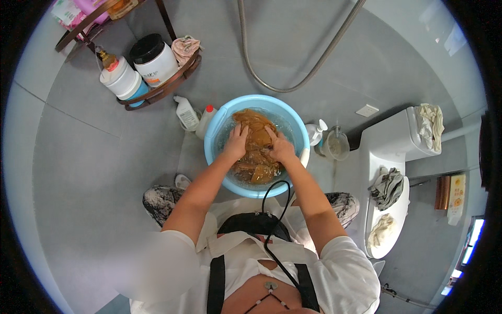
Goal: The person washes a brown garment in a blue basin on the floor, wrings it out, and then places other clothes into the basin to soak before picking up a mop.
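Note:
A light blue plastic basin of water stands on the grey tiled floor in front of me. In it lies a wet brown cloth, bunched up and partly under the water. My left hand grips the cloth on its left side. On the right side, my right hand clutches the same cloth, fingers curled into the fabric. Both forearms reach down from the lower edge, with my knees on either side of the basin.
Two white bottles stand left of the basin, below a corner rack holding white jars. A spray bottle and a clear jug stand to the right. A white toilet carries crumpled cloths. A shower hose hangs behind.

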### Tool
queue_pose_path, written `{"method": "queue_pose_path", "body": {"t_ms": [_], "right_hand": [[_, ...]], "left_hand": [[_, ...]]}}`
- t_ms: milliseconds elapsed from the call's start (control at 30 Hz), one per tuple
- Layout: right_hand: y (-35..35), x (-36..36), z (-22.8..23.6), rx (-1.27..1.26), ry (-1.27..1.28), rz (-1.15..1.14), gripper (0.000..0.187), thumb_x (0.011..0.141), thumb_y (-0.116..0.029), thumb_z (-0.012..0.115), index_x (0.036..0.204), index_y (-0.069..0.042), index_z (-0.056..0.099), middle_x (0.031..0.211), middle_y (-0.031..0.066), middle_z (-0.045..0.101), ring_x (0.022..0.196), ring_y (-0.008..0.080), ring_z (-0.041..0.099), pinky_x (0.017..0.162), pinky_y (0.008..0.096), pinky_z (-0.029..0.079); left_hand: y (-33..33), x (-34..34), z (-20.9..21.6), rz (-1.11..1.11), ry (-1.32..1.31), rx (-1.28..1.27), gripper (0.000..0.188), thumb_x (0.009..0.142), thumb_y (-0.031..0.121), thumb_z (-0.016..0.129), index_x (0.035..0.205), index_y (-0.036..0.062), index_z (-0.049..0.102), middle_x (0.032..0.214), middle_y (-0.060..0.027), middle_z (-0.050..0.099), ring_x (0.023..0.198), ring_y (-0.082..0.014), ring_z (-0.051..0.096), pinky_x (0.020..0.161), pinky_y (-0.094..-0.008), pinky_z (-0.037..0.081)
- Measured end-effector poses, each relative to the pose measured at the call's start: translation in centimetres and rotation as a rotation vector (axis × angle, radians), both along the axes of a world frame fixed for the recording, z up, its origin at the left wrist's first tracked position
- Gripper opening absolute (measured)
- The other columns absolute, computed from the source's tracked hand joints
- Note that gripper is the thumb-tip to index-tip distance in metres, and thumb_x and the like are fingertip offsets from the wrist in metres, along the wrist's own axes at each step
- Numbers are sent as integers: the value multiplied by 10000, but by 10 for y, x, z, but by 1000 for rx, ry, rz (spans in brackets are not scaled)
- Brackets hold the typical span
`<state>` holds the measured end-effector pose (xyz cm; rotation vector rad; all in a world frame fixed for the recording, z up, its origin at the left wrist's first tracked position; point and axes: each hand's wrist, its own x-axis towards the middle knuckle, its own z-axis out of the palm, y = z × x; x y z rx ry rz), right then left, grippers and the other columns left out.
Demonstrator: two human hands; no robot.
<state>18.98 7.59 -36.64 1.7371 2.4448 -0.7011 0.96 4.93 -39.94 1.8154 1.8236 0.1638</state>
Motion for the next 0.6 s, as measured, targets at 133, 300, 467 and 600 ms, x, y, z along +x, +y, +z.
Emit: {"method": "queue_pose_path", "body": {"t_ms": [133, 300, 467, 600], "right_hand": [[10, -2, -35, -130, -198, -13, 680, 744, -221, 583, 1337, -229, 250, 1196, 173, 458, 1009, 319, 533, 808, 418, 449], [19, -3, -72, -228, -348, 90, 527, 763, -186, 484, 1275, -124, 379, 1059, 167, 555, 986, 291, 548, 807, 413, 447], [19, -4, -12, -124, 9, -44, 459, 694, -137, 525, 1146, -60, 517, 1058, 161, 568, 983, 295, 548, 818, 379, 442], [10, -11, 63, -255, 653, -76, 484, 647, -75, 543, 1130, -61, 533, 1044, 125, 581, 964, 220, 552, 834, 313, 427]], "left_hand": [[1, -1, -10, 71, -30, 3, 634, 730, 60, 581, 1296, 121, 301, 1359, -151, 207, 1239, -353, 227, 973, -429, 307], [-2, 6, -20, 454, -224, 206, 508, 747, 94, 563, 1222, 70, 385, 1283, -194, 294, 1190, -357, 291, 973, -419, 294], [2, 7, 5, 861, -705, 92, 502, 789, 175, 553, 1240, 48, 374, 1280, -179, 286, 1164, -328, 315, 970, -381, 284], [1, 7, 22, 1017, -1208, -85, 547, 830, 349, 502, 1288, 97, 340, 1313, -113, 299, 1172, -283, 323, 962, -431, 253]]}}
